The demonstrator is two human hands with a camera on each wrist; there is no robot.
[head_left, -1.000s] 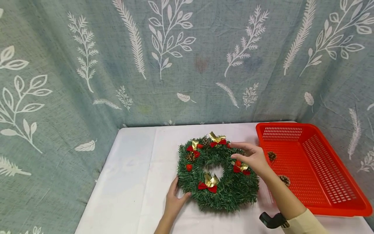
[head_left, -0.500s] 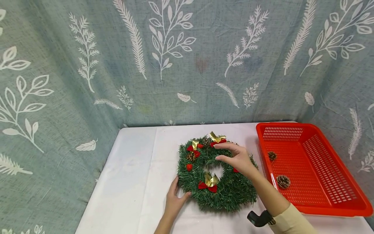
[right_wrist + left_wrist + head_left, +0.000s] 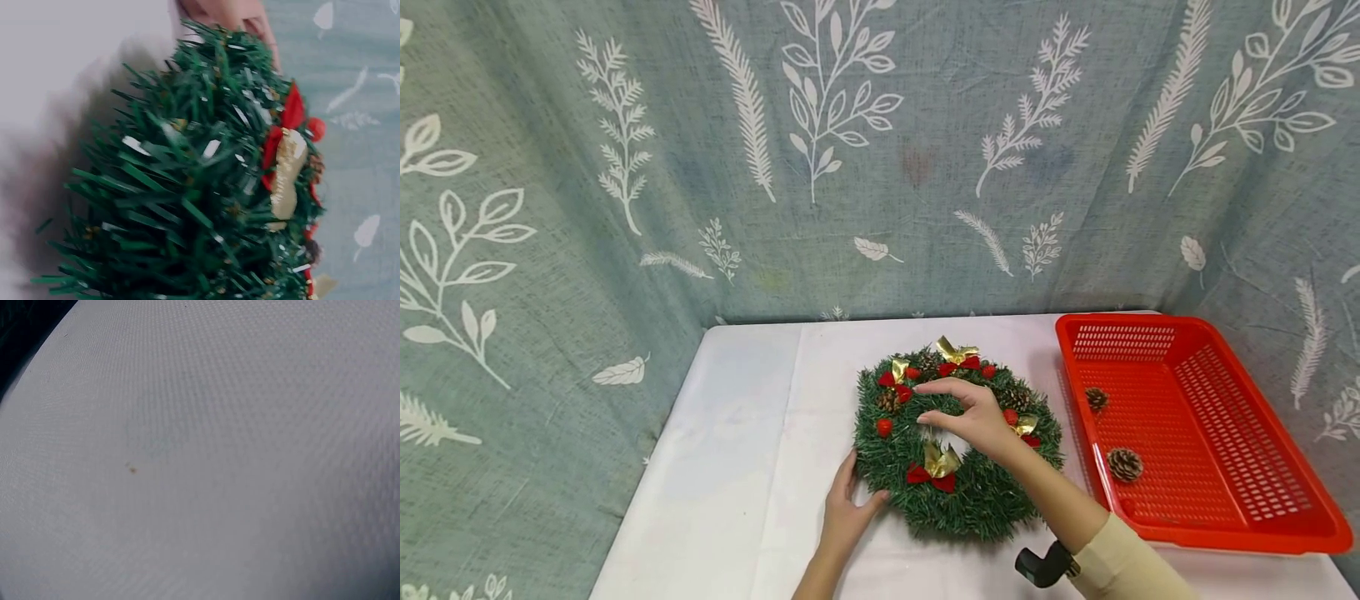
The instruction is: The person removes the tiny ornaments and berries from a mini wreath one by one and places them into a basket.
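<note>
Wreath (image 3: 970, 500) is on the white table (image 3: 730, 467) right in front of you, and your left hand (image 3: 844, 518) has thumb and fingers spread against its near-left edge, yeah?

Yep. And your right hand (image 3: 976, 418) is over the middle of it, thumb and fingertips apart, can't tell if they're touching it.

What's past that?

Red basket (image 3: 1195, 400) off to your right with two pinecones (image 3: 1125, 465) in it, then that leafy curtain (image 3: 917, 242) behind everything.

Grey-green leaf-printed curtain (image 3: 925, 242) — hanging behind the white table (image 3: 730, 450).
</note>
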